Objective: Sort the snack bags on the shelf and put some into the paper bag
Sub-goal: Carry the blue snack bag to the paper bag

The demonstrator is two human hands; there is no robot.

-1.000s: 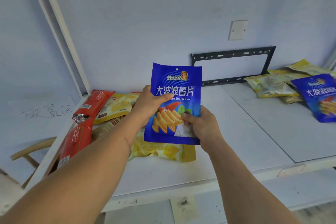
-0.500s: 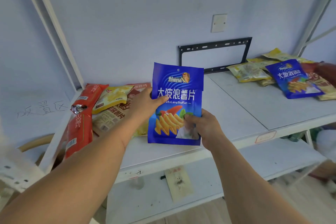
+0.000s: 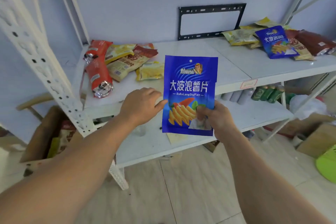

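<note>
The right hand (image 3: 216,120) is pinching the blue chip bag (image 3: 190,94) upright, out past the shelf's (image 3: 236,71) front edge. The left hand (image 3: 141,106) is touching the bag's left side, fingers relaxed.

A snack bag (image 3: 189,94) is held upright in front of the shelf (image 3: 234,71), between the left hand (image 3: 141,106) and the right hand (image 3: 211,117). On the shelf, one pile of bags (image 3: 118,62) is placed at the left and another pile (image 3: 278,42) at the right, well apart. A lower shelf (image 3: 254,114) is seen underneath.
</note>
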